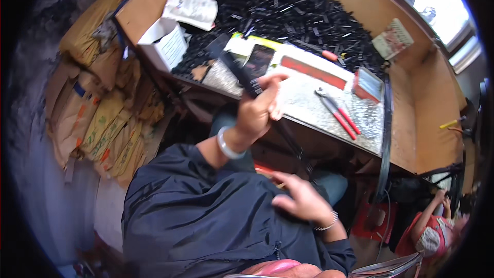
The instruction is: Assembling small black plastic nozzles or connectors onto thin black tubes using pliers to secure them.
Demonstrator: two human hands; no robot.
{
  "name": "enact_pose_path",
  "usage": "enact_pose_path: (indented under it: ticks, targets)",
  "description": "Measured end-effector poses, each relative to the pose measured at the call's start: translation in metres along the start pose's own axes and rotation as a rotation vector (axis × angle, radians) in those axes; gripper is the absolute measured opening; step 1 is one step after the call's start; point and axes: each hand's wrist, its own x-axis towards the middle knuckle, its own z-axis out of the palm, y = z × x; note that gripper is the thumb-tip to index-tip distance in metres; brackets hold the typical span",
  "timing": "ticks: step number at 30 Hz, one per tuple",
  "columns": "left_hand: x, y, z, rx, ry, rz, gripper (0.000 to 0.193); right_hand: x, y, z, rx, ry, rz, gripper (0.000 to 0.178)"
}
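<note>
A long black strip [289, 141] slants from the bench's front edge down toward my lap. My left hand [257, 107], with a pale bangle on its wrist, is closed around its upper part. Below, my right hand [300, 196] is beside the strip's lower end, thumb and fingers apart, with nothing visible in it. Just past my left hand a dark phone-like slab [260, 57] lies on the bench. Red-handled pliers [339, 114] rest on the shiny, speckled worktop [309, 102]. Behind them are a long red bar [313, 72] and a tool with an orange handle [330, 55].
A big heap of small black pieces [288, 13] fills the bench's back. At its left stand a white box [163, 46] and a white packet [190, 7]. A red-sided container [368, 85] sits at right. Sacks [98, 118] lie left; another person [429, 234] is lower right.
</note>
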Motion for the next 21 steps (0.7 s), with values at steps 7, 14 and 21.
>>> enact_pose_path:
  ticks: [7,14,21]
  targets:
    - [-0.042,-0.059,0.001,-0.433,-0.002,-0.5,0.042,-0.006,0.027,0.012,0.844,1.139,-0.553,0.055]
    - [-0.064,-0.008,0.036,-0.11,-0.929,-0.756,0.074,0.004,0.082,-0.003,0.817,1.086,-0.397,0.021]
    - [-0.056,0.082,0.161,-0.138,-0.63,0.258,0.05,0.019,0.143,0.039,0.643,1.045,0.03,0.025]
